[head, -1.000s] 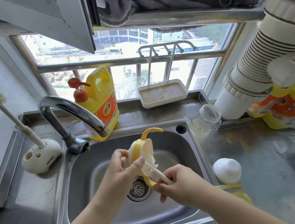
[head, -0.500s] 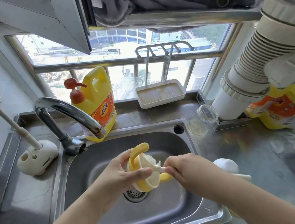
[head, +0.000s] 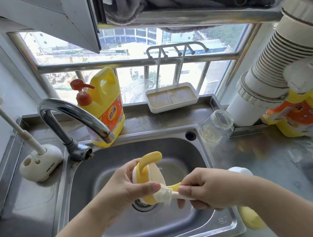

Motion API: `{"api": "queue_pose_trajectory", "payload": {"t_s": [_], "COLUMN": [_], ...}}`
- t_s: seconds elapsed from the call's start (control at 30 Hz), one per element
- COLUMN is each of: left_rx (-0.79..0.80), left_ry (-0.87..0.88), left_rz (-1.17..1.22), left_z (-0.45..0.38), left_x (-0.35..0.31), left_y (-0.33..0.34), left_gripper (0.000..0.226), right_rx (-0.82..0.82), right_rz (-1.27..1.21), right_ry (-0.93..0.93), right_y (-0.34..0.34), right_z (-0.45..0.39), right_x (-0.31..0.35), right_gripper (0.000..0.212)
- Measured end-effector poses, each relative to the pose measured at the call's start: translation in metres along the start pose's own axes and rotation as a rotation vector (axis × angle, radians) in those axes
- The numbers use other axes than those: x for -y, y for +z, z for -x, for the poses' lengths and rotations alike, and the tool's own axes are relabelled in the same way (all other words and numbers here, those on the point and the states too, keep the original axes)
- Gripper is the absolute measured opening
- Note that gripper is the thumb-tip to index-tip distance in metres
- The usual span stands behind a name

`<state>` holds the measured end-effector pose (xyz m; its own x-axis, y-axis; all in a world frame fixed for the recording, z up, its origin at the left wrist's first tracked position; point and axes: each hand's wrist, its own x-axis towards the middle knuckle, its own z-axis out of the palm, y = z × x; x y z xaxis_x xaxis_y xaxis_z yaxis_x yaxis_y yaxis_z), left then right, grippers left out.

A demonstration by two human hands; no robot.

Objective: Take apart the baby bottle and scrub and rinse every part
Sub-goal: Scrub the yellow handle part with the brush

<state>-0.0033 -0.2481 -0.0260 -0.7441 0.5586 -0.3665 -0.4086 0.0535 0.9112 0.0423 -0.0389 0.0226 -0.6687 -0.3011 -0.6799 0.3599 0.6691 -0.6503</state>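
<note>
Your left hand (head: 122,191) has its grip curled round the yellow handled bottle collar (head: 148,179), thumb across the front, held above the sink (head: 150,232) drain. Your right hand (head: 208,189) pinches the small brush (head: 166,195) by its handle, fingers closed tight, bristles touching the collar's lower rim. Glass bottle body (head: 216,126) lies tipped on the bench just beyond the sink's far right corner. White cap (head: 242,171) sits beside the sink's right edge, partly hidden by your right hand. Faucet (head: 74,120) arches over the sink's far left; detergent jug (head: 105,108) stands behind it. Long bottle brush (head: 10,123) stands in its holder left of the sink.
</note>
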Motion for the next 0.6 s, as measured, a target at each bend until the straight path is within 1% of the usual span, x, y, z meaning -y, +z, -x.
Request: {"api": "queue_pose_trajectory", "payload": {"t_s": [0.03,0.07,0.1,0.13,0.2,0.27,0.3,0.37,0.4,0.43,0.47,0.53,0.57,0.6], "left_rx": [0.012,0.021,0.024,0.029,0.067,0.118,0.123,0.095,0.079,0.061,0.04,-0.008,-0.024,-0.029], "left_ry": [0.007,0.007,0.001,-0.008,-0.023,-0.042,-0.055,-0.078,-0.075,-0.06,-0.037,0.01,0.028,0.04], "left_rz": [0.007,0.004,0.001,0.002,-0.002,-0.023,-0.021,0.006,0.012,0.014,0.018,0.017,0.007,-0.007], "left_z": [0.0,0.001,0.001,0.001,0.003,0.004,0.003,0.001,0.0,0.0,0.001,0.002,0.002,0.002], "left_x": [-0.001,-0.001,0.0,0.001,0.0,-0.003,-0.004,-0.004,-0.004,-0.004,-0.004,-0.002,-0.001,-0.001], "left_y": [0.001,0.001,0.001,0.001,0.002,0.002,0.003,0.002,0.001,0.001,0.001,-0.001,-0.002,-0.002], "left_gripper": [0.084,0.083,0.084,0.084,0.08,0.075,0.077,0.084,0.085,0.085,0.083,0.082,0.082,0.081], "right_rx": [0.035,0.043,0.012,-0.05,-0.252,-0.52,-0.619,-0.707,-0.679,-0.617,-0.518,-0.262,-0.175,-0.121], "right_rz": [-0.04,-0.016,0.071,0.212,0.58,0.949,1.018,1.069,1.047,0.996,0.897,0.597,0.417,0.266], "right_ry": [0.009,0.007,-0.004,-0.019,-0.109,-0.259,-0.313,-0.333,-0.302,-0.267,-0.233,-0.126,-0.09,-0.064], "right_y": [-0.001,-0.001,0.0,0.0,0.0,-0.003,-0.005,-0.004,-0.001,0.003,0.006,0.01,0.012,0.012], "right_z": [0.002,0.003,0.001,-0.001,-0.008,-0.017,-0.019,-0.019,-0.019,-0.019,-0.017,-0.013,-0.012,-0.01], "right_x": [0.002,0.004,0.003,0.003,-0.001,-0.008,-0.011,-0.008,-0.007,-0.008,-0.008,-0.003,-0.001,0.001], "right_gripper": [0.032,0.031,0.03,0.028,0.027,0.026,0.022,0.013,0.012,0.015,0.022,0.03,0.031,0.031]}}
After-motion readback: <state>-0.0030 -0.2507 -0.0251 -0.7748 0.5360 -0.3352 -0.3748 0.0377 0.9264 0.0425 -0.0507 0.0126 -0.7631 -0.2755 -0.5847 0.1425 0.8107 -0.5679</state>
